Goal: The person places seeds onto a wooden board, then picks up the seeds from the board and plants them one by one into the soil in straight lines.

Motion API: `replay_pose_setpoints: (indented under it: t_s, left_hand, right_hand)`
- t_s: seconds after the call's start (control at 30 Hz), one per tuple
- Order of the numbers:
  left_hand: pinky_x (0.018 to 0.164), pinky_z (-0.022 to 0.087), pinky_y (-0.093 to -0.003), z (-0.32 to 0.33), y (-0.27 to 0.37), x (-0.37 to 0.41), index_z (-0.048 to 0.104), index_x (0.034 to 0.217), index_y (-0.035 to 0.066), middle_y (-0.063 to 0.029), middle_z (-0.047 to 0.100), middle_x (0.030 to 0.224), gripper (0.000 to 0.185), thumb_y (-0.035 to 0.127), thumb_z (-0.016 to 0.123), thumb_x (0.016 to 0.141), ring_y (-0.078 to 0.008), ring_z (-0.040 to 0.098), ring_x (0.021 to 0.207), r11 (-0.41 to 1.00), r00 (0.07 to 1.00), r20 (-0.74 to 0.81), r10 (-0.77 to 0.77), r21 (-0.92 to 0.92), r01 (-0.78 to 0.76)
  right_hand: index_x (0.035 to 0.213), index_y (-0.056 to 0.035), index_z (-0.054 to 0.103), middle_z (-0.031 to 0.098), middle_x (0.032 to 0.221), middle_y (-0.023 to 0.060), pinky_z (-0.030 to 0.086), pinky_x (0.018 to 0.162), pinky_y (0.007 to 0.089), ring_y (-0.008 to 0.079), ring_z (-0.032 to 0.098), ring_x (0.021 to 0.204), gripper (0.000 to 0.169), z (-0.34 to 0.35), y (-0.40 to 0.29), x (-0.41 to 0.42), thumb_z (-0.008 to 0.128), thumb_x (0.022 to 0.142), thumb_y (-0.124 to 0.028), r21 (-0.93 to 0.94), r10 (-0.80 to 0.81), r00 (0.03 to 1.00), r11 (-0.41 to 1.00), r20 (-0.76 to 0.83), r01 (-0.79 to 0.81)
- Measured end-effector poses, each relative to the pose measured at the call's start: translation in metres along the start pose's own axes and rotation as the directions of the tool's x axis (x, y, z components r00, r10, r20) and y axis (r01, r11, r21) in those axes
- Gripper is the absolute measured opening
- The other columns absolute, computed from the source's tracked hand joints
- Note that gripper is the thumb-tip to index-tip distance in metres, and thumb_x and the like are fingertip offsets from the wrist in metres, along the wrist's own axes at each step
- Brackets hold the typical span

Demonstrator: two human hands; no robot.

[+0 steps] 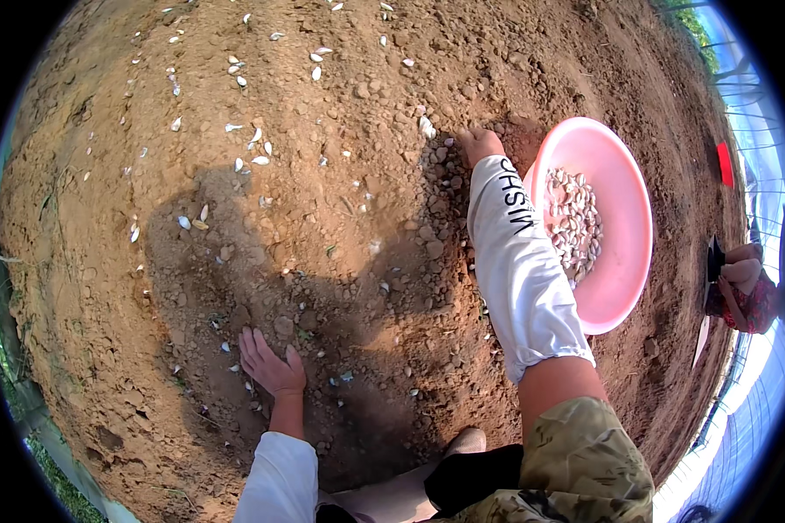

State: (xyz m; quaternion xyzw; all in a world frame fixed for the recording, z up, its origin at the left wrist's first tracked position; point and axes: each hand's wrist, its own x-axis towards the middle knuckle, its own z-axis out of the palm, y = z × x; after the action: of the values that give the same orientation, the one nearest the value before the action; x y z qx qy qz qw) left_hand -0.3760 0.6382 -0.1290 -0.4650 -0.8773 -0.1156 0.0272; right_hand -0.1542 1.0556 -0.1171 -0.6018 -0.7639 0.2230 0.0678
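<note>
Brown, crumbly soil (340,261) lies before me, with pale garlic cloves (260,160) scattered over it. My left hand (273,366) rests palm down on the soil at lower left, fingers spread and holding nothing that shows. Further ahead, my right hand (481,144) reaches down to the soil, close to a whitish clove cluster (426,127); its fingertips are partly hidden, so whether it grips anything is unclear. Right beside my right forearm, in a white sleeve cover, a pink plastic basin (618,222) stands tilted, with many garlic cloves (572,225) in it.
At the far right a person (749,287) in a red patterned top sits low by the soil, near a dark object. A red object (725,165) lies beyond the basin. My shoe (468,441) is at the bottom. Translucent sheeting on a frame borders the right side.
</note>
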Motion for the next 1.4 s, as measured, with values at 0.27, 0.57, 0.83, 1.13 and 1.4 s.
replay_pose_setpoints:
  t_s: [0.27, 0.57, 0.83, 1.13, 1.4]
  left_hand:
    - [0.089, 0.023, -0.0459, 0.001, -0.005, -0.002, 0.031, 0.116, 0.001, -0.0146, 0.03, 0.123, 0.057, 0.029, 0.047, 0.069, -0.0327, 0.027, 0.115, 1.0, 1.0, 0.001, -0.011, 0.019, 0.011]
    - [0.089, 0.023, -0.0459, 0.002, -0.001, 0.0, 0.031, 0.116, 0.002, -0.0146, 0.031, 0.123, 0.057, 0.028, 0.048, 0.068, -0.0329, 0.027, 0.115, 1.0, 1.0, -0.002, -0.008, -0.003, 0.008]
    - [0.089, 0.023, -0.0467, -0.001, -0.001, -0.001, 0.032, 0.116, 0.002, -0.0145, 0.03, 0.123, 0.058, 0.026, 0.049, 0.066, -0.033, 0.027, 0.115, 0.999, 0.999, 0.028, -0.035, 0.003, 0.035]
    - [0.089, 0.023, -0.0465, -0.001, -0.002, -0.002, 0.031, 0.116, 0.0, -0.016, 0.03, 0.123, 0.058, 0.03, 0.045, 0.069, -0.034, 0.027, 0.114, 1.0, 0.999, 0.04, -0.027, 0.015, 0.027]
    - [0.09, 0.022, -0.0463, 0.0, -0.001, 0.0, 0.03, 0.116, 0.0, -0.0163, 0.03, 0.123, 0.057, 0.031, 0.043, 0.07, -0.0339, 0.026, 0.114, 1.0, 1.0, 0.02, -0.01, -0.006, 0.01]
  right_hand:
    - [0.088, -0.0066, 0.057, 0.059, 0.08, 0.0121, 0.044, 0.067, 0.0326, 0.0232, 0.056, 0.072, 0.019, -0.004, -0.034, -0.021, 0.05, 0.073, -0.016, 0.413, 0.188, 0.962, 0.874, 0.199, -0.256]
    - [0.081, -0.0095, 0.058, 0.055, 0.082, 0.0115, 0.043, 0.069, 0.0354, 0.028, 0.054, 0.08, 0.013, 0.022, -0.03, -0.018, 0.054, 0.07, -0.015, -0.25, -0.134, 0.991, 0.96, -0.01, 0.127]
    - [0.083, -0.005, 0.06, 0.058, 0.085, 0.0132, 0.046, 0.067, 0.0338, 0.0265, 0.057, 0.08, 0.019, 0.011, -0.045, -0.02, 0.044, 0.072, -0.006, -0.508, -0.184, 0.972, 0.829, 0.147, 0.234]
    - [0.09, -0.0046, 0.058, 0.057, 0.094, 0.0138, 0.045, 0.071, 0.033, 0.0251, 0.056, 0.086, 0.023, 0.013, -0.057, -0.011, 0.041, 0.076, -0.009, -0.512, -0.013, 0.968, 0.847, 0.251, 0.144]
    - [0.095, -0.0158, 0.056, 0.057, 0.089, 0.0116, 0.042, 0.074, 0.0342, 0.0274, 0.053, 0.086, 0.025, 0.011, -0.043, 0.013, 0.051, 0.071, -0.013, -0.22, 0.013, 0.998, 0.976, 0.057, -0.001]
